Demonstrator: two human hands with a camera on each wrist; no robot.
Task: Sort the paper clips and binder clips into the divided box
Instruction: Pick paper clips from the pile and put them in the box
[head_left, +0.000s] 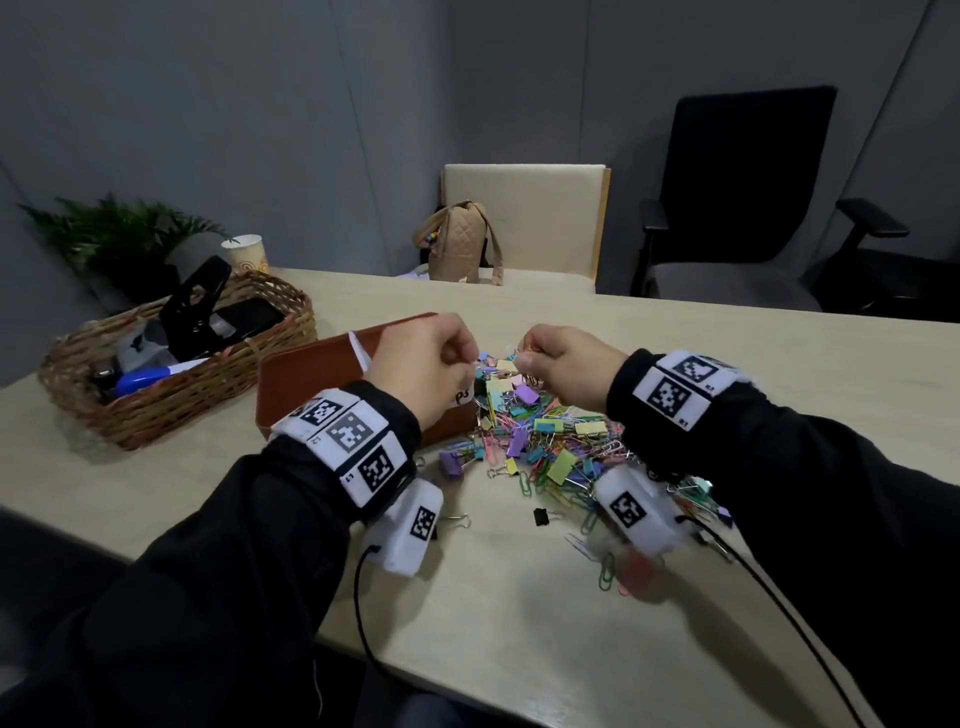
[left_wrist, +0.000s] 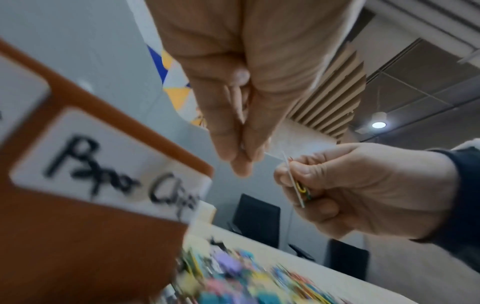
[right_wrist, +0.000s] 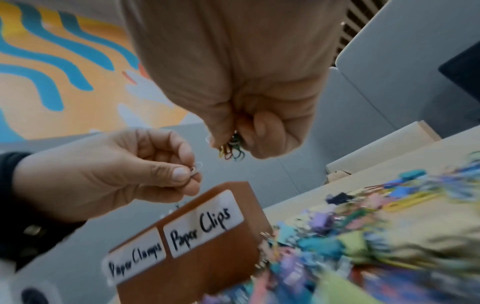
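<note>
A brown divided box (head_left: 317, 374) stands left of a heap of coloured paper clips and binder clips (head_left: 550, 441). Its white labels read "Paper Clamps" (right_wrist: 135, 260) and "Paper Clips" (right_wrist: 202, 226). Both hands are raised over the far edge of the heap, close together. My left hand (head_left: 470, 364) is beside the box's right end and pinches one pale paper clip (right_wrist: 196, 167) between thumb and forefinger. My right hand (head_left: 524, 358) grips a small bunch of coloured paper clips (right_wrist: 231, 151) in its curled fingers. The inside of the box is hidden.
A wicker basket (head_left: 171, 364) with tools stands at the left, with a paper cup (head_left: 247, 254) and a plant behind it. A tan bag (head_left: 457, 244) sits at the table's far edge before a beige chair. A lone black binder clip (head_left: 540, 515) lies nearer me.
</note>
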